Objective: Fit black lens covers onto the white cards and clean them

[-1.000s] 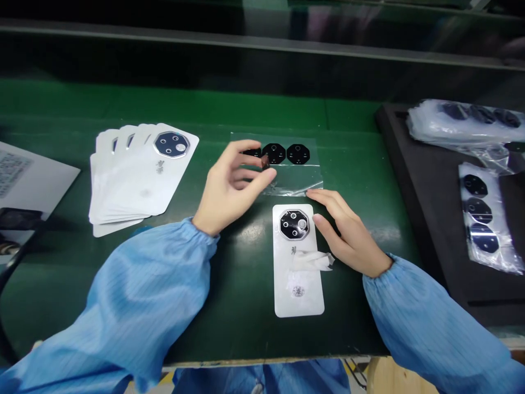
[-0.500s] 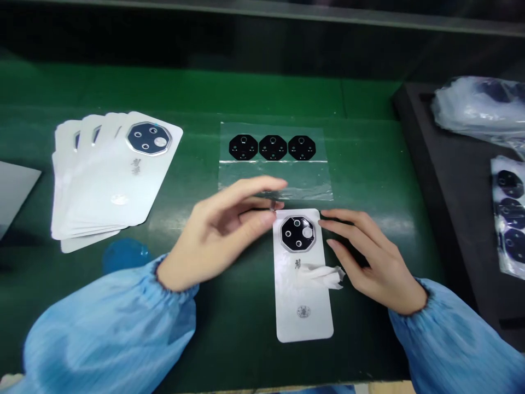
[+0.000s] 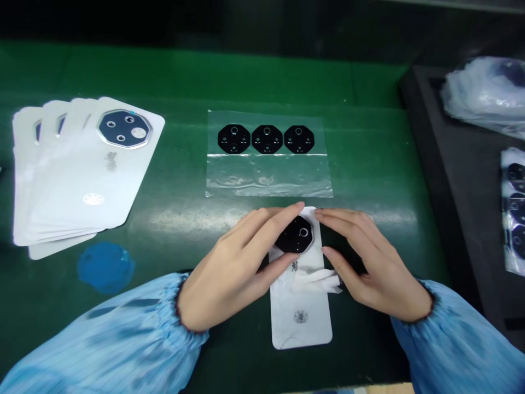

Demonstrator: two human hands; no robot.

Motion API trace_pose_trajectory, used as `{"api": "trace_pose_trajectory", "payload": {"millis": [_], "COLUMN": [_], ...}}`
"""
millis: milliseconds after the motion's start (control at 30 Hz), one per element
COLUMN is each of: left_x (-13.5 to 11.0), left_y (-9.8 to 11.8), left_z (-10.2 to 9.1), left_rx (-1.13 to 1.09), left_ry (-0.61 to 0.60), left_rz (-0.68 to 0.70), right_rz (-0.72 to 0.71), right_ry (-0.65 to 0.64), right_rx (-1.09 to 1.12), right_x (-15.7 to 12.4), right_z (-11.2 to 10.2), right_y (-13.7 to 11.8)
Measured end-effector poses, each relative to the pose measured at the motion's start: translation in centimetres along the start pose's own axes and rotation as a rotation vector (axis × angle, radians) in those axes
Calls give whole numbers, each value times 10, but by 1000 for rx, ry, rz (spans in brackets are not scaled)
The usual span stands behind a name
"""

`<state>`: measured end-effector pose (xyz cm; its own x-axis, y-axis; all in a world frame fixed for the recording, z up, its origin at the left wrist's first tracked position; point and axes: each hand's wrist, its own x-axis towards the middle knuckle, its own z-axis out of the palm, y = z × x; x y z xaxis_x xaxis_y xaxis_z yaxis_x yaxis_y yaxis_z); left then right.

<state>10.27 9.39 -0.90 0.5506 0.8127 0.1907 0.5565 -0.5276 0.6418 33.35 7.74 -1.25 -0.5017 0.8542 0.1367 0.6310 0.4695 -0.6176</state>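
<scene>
A white phone back cover (image 3: 301, 317) lies flat on the green mat in front of me. My left hand (image 3: 229, 271) reaches over its top, with forefinger and thumb pinched on either side of a black octagonal lens piece (image 3: 296, 235) that sits over the camera area. My right hand (image 3: 371, 265) rests at the cover's right edge. Its fingers are stretched out, its fingertips touch the cover's top right corner, and it holds nothing. A crumpled white scrap (image 3: 315, 278) lies on the cover just below the lens piece.
A clear film sheet (image 3: 268, 175) carrying three black octagonal pieces (image 3: 266, 139) lies just beyond the cover. A fanned stack of white back covers (image 3: 82, 175) lies at the left, a blue round film (image 3: 105, 266) below it. A black tray (image 3: 447, 180) with bagged parts (image 3: 486, 93) is at right.
My left hand has come down from the film sheet to the cover and now pinches the black piece over the camera area. My right hand stayed at the cover's edge. The view tilted down.
</scene>
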Motion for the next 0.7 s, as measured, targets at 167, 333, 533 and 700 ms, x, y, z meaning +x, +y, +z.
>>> {"api": "trace_pose_trajectory", "payload": {"millis": [167,333,533,700], "left_x": [2,3,3,2], "left_y": [0,-2,-2,-2], "left_z": [3,5,4,5], "left_rx": [-7,-6,-18,-3], "left_ry": [-15,-27,-52,-54], "left_rz": [-4,-6,-19,-25], "right_rz": [-16,-29,-33,-33], "right_ry": [-39,-45,-47,-44], "right_rx": [-39,-70,-78,-80], "right_x": [1,2,2,2], "right_z": [2,3,3,3], "right_y": [1,1,1,1]}}
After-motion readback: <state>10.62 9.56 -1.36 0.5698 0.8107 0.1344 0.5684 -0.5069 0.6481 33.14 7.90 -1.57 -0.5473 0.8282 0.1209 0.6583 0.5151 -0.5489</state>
